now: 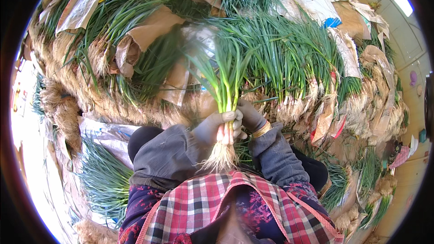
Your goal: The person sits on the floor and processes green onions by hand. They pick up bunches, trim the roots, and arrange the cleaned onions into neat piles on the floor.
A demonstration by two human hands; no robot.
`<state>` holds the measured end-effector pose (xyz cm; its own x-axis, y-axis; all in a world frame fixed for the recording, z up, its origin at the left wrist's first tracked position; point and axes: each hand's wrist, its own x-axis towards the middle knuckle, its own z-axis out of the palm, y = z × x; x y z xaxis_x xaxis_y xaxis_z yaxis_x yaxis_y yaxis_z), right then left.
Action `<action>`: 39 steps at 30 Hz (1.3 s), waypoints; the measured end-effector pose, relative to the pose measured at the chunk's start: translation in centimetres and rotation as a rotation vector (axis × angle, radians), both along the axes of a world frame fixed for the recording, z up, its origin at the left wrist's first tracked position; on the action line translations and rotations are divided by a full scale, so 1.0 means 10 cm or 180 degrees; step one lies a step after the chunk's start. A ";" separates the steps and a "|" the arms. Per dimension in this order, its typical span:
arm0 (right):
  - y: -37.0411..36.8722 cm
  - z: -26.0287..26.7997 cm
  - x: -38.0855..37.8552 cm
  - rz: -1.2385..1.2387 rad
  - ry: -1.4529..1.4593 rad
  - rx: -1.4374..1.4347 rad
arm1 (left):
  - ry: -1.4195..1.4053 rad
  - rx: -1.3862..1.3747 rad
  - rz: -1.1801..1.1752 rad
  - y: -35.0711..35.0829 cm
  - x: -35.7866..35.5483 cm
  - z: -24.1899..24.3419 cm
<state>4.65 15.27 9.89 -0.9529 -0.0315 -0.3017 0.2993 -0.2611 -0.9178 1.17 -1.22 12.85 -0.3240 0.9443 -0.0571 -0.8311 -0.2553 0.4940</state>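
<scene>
My left hand (211,127), in a pale work glove, grips a small bunch of green onions (226,95) around the lower stalks, thumb across the front. The bunch stands upright before my chest, green leaves fanning away from me. Its pinkish-white bulbs and stringy roots (222,156) hang towards my checked apron (203,200). Against the right side of the bunch is my right hand (251,116), in a darker grey glove with a yellowish cuff. Its fingers are partly hidden behind the stalks and the left fingertips, so its hold is unclear.
A long heap of green onions (281,57) lies across the front, roots towards me. Brown paper sheets (156,27) and white woven sacks (344,52) partly cover the piles. More onions lie at my left (105,183) and right (335,183). A pale wall (403,37) rises at right.
</scene>
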 end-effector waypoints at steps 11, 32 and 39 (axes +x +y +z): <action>0.83 -0.23 0.76 -0.0342 -0.1318 0.4277 | 0.0091 0.0172 -0.0077 -0.02 -0.16 0.17; 0.83 0.33 0.70 -0.1537 -0.0496 0.3356 | 0.0026 -0.1505 -0.0331 0.21 -0.13 -0.29; 0.16 -0.14 1.04 0.0623 -0.0821 0.1111 | -0.0425 -0.1383 -0.0259 0.16 -0.08 -0.45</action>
